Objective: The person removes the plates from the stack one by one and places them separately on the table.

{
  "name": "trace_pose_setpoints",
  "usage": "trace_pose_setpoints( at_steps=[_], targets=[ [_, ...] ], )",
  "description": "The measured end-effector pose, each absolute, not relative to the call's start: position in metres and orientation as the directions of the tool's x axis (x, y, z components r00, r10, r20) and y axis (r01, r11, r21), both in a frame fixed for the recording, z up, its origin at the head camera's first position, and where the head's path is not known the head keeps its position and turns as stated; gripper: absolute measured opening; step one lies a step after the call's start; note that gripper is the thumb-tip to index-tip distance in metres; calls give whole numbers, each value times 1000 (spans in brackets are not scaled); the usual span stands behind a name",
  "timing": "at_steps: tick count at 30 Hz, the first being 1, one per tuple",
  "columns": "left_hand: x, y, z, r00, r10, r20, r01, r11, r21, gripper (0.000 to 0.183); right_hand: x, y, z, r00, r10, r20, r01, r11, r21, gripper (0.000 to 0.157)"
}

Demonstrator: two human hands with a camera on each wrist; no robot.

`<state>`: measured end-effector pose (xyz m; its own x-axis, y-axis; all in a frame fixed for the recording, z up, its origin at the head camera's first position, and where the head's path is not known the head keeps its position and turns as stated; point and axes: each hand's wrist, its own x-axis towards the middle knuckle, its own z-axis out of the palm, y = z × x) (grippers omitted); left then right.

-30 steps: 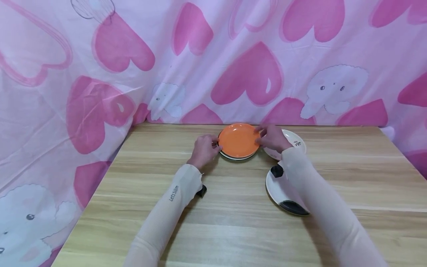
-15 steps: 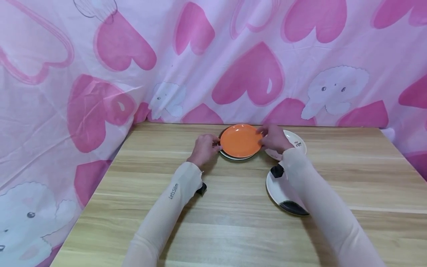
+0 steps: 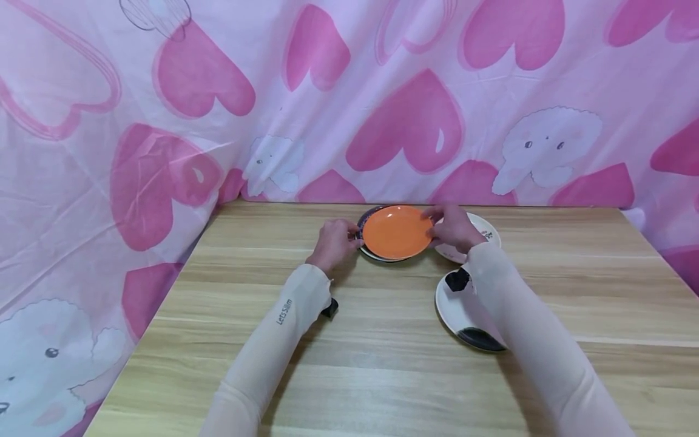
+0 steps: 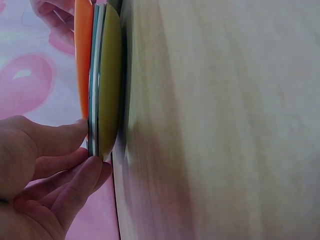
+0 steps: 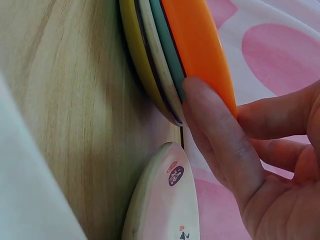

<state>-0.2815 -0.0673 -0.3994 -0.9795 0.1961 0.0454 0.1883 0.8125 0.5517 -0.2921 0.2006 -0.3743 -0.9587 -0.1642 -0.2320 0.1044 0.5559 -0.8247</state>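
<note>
In the head view an orange plate (image 3: 397, 233) sits on top of a stack of plates, shifted to the right so the dark patterned rim of the plate beneath shows at its left. My right hand (image 3: 454, 227) pinches the orange plate's right edge between thumb and fingers. At the left edge of the stack, my left hand (image 3: 333, 244) grips the plates below, as the left wrist view shows. Under the orange plate, that view shows green and pale rims and a yellow-green plate (image 4: 111, 80) at the bottom.
A white plate (image 3: 488, 228) with small dark characters lies right of the stack, partly behind my right hand. Closer, a white plate (image 3: 457, 306) with a black patch is partly covered by the right sleeve. A pink heart-patterned cloth (image 3: 404, 121) hangs behind the wooden table (image 3: 377, 370).
The orange plate has slid a little to the right over the stack, along with my right hand. More of the dark plate below is uncovered. My left hand has stayed nearly still.
</note>
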Motion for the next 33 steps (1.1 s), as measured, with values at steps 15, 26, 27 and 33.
trace_pose_setpoints(
  at_steps=[15,26,27,33],
  targets=[
    [-280,-70,-399,-979,201,40,187,802,567,32,-285,209,-373,-948,-222,-228,85,514,-854,48],
    [-280,-69,-399,-983,183,15,156,790,592,30,-282,217,-373,-891,-363,-274,23,566,-824,48],
    [-280,-69,-399,-984,179,11,150,789,595,30,-282,218,-373,-886,-368,-282,27,567,-824,48],
    [-279,-68,-398,-986,168,8,139,786,602,29,-281,218,-371,-866,-411,-285,-2,573,-819,48]
  ],
)
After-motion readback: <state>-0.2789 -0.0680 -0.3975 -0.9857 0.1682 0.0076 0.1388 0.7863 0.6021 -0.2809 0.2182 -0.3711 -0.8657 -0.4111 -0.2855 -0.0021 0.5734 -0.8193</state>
